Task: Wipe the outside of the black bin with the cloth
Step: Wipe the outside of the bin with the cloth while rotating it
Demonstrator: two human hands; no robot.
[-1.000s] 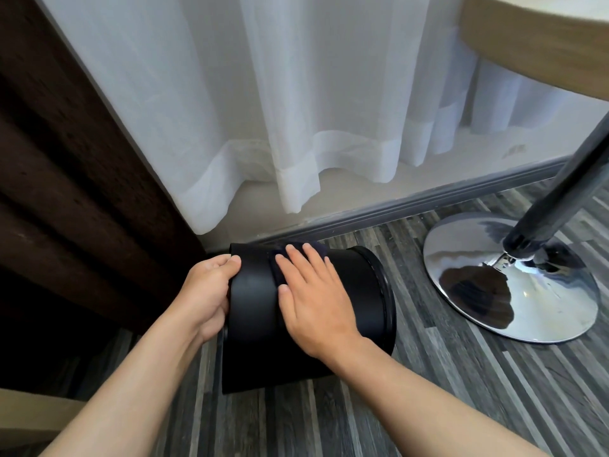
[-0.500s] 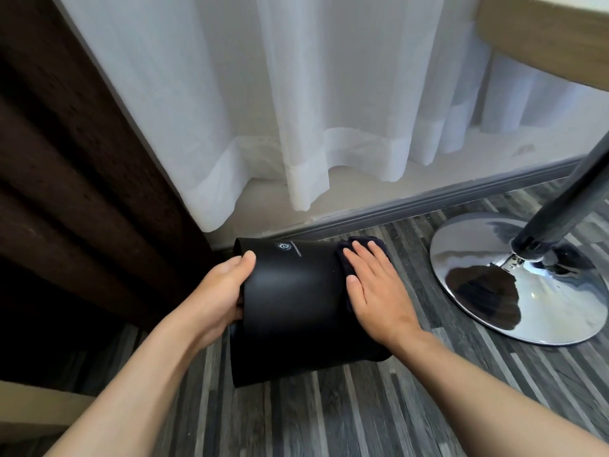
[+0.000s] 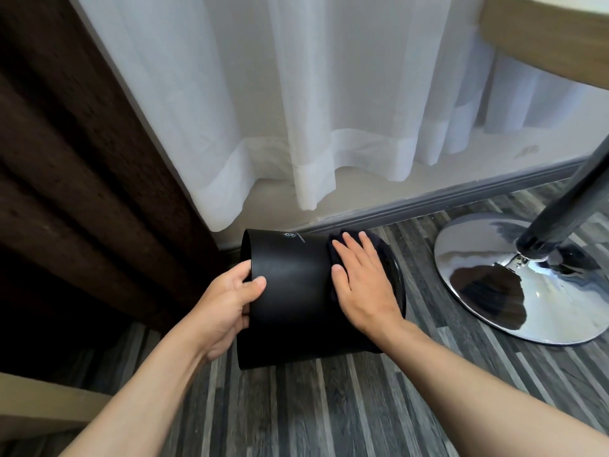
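Note:
The black bin lies on its side on the striped grey floor, with a small pale logo near its upper edge. My left hand grips the bin's left rim, thumb on the outer wall and fingers wrapped around the edge. My right hand lies flat on the bin's right end and presses a dark cloth against the wall. Only the cloth's left and top edges show past my fingers.
A chrome round table base with a dark pole stands just right of the bin. A white sheer curtain and grey skirting run behind. Dark brown drapery hangs at the left. A wooden tabletop edge overhangs top right.
My right hand has slid the cloth from the bin's middle to its right end. My left hand's thumb has moved onto the outer wall, and the bin has turned so its logo shows.

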